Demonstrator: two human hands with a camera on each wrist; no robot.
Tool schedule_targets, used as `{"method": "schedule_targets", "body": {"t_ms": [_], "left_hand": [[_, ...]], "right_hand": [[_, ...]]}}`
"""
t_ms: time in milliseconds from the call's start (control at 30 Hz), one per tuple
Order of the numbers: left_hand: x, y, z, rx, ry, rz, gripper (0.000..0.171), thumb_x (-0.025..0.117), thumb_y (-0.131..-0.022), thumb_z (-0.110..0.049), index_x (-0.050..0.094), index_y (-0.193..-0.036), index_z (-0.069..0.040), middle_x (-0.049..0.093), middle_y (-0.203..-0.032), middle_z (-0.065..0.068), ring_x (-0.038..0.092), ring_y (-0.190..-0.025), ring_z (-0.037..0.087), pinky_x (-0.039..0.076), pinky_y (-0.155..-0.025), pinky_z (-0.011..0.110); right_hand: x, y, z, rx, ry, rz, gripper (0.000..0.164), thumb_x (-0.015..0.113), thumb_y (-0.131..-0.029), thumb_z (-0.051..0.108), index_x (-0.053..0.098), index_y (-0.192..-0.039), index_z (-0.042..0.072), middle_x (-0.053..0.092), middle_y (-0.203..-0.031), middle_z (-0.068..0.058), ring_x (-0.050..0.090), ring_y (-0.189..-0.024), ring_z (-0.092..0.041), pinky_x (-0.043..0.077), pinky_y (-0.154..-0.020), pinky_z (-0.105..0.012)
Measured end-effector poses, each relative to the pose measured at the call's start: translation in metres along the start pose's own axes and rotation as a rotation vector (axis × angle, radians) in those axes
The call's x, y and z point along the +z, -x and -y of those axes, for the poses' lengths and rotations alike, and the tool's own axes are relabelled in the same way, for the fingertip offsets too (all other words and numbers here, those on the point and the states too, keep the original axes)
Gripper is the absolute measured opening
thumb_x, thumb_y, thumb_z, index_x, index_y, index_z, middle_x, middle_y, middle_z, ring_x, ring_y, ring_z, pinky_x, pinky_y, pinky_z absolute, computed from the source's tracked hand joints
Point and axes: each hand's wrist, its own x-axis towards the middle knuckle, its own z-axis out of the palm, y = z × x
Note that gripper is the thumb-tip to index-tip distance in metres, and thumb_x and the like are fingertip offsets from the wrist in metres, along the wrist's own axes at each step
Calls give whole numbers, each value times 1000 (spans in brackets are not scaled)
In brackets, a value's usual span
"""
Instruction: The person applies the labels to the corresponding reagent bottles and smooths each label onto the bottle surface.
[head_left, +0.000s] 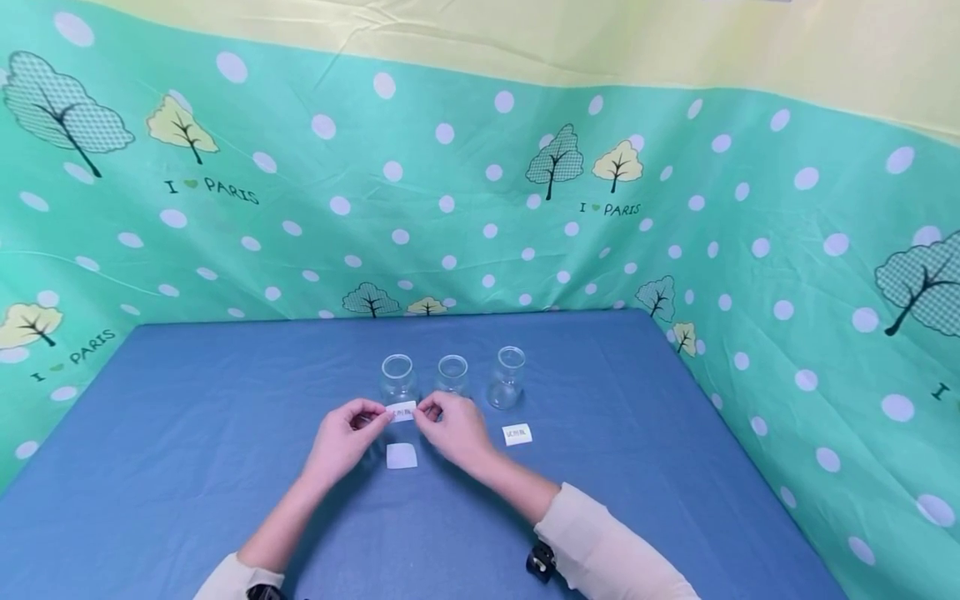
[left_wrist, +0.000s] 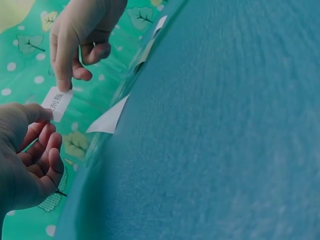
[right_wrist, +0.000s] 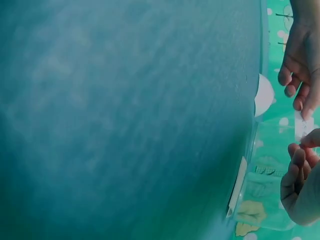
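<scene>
In the head view a small white label (head_left: 402, 412) with dark printed characters is held up in front of the left glass jar (head_left: 397, 383). My left hand (head_left: 347, 439) pinches its left edge between thumb and finger. At the opposite edge, my right hand (head_left: 455, 427) pinches it too. The left wrist view shows the label (left_wrist: 57, 104) stretched between both hands, above the table. Below it on the cloth lies a blank, pale square of paper (head_left: 401, 456). The jar's lower part is hidden by the label and fingers.
A middle glass jar (head_left: 452, 377) stands behind my right hand, partly covered by it. Farther right is another glass jar (head_left: 507, 383), with a second printed label (head_left: 517, 434) lying in front. A patterned green curtain (head_left: 450, 192) closes the back of the blue tabletop (head_left: 225, 400).
</scene>
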Motion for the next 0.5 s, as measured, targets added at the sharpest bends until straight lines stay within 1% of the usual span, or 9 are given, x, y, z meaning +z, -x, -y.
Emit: {"method": "schedule_targets", "body": {"t_ms": [167,300,500], "left_hand": [[1,-2,4,25,2,-25,19,69,-85,-22,68,-93,-4,66,-80,8,53,-61,2,46,-56,20],[1,-3,7,46,-4,-45,18,69,-85,-20,68,-91,-4,66,-79,8,52,-61,1,45,-57,20],[1,-5,11,66,-15,-50,17,69,-85,-21,68,-90,-4,66,-77,7,52,-59,0,45,-55,20]], "right_hand": [[2,0,6,16,117,-27,10,62,-83,30,70,-83,26,60,-66,15,50,-59,3,38,-55,-17],[6,0,7,13,164,-37,9,61,-83,31,70,-83,26,59,-65,16,50,-59,4,38,-55,-18],[8,0,9,-6,229,-59,10,62,-83,31,70,-84,26,58,-63,15,51,-57,2,38,-53,-20]]}}
